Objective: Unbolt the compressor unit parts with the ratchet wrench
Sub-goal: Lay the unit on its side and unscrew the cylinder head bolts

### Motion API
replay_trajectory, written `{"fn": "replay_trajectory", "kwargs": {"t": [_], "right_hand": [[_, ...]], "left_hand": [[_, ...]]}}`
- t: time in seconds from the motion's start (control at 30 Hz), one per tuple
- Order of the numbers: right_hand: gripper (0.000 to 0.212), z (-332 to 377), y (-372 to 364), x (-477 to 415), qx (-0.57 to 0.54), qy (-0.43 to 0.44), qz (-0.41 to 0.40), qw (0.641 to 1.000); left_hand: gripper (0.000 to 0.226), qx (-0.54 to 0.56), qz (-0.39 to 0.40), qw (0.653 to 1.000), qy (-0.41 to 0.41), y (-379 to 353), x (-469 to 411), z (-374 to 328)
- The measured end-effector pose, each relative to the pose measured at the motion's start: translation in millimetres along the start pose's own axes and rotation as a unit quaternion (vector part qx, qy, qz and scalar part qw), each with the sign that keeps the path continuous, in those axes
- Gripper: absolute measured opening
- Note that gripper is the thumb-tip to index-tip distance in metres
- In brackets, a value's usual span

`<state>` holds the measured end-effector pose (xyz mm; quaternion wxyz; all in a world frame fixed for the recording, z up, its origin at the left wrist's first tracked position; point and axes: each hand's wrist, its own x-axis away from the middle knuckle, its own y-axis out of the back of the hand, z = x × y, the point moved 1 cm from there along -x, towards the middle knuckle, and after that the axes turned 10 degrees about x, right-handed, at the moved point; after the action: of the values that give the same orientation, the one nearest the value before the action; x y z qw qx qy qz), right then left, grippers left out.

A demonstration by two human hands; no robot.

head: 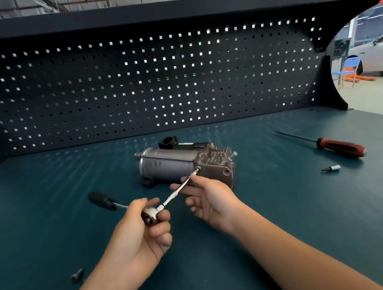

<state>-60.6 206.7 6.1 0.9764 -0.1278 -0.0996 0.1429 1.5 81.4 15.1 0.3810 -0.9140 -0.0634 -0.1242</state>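
Observation:
The grey compressor unit (171, 164) lies on its side in the middle of the green bench, finned head to the right. My left hand (141, 231) grips the head of the ratchet wrench (152, 214), whose black handle sticks out to the left. A long extension bar (180, 189) runs from the ratchet up to a bolt (198, 169) on the compressor's near right end. My right hand (207, 198) pinches the bar near its tip with thumb and fingers.
A red and black screwdriver (337, 143) lies at the right, with a small socket bit (331, 168) just in front of it. A loose bolt (77, 275) lies at the near left. A dark pegboard (149, 81) closes off the back of the bench.

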Motion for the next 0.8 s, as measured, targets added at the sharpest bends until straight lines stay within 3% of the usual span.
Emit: {"fn": "replay_trajectory", "kwargs": {"t": [0.1, 0.23, 0.53, 0.67, 0.8], "right_hand": [[0.017, -1.3, -0.5, -0.6, -0.050, -0.007, 0.012, 0.999], [0.017, -2.3, 0.2, -2.4, -0.083, -0.005, 0.016, 0.996], [0.021, -2.8, 2.2, -5.8, -0.053, 0.009, -0.002, 0.999], [0.022, -2.5, 3.1, -5.0, -0.058, 0.010, 0.005, 0.998], [0.022, -3.4, 2.6, -4.2, -0.073, 0.006, 0.012, 0.997]], "left_hand": [[0.029, 0.084, 0.014, 0.995, 0.055, 1.8, 0.5, 0.1], [0.031, 0.075, 0.009, 0.996, 0.056, 1.4, 2.1, 2.7], [0.004, -0.090, 0.021, 0.992, -0.091, -1.6, 0.0, 7.9], [0.027, -0.096, 0.040, 0.987, -0.126, -4.1, 2.1, 9.4], [0.033, -0.152, 0.061, 0.972, -0.168, -3.1, 1.8, 8.3]]}}
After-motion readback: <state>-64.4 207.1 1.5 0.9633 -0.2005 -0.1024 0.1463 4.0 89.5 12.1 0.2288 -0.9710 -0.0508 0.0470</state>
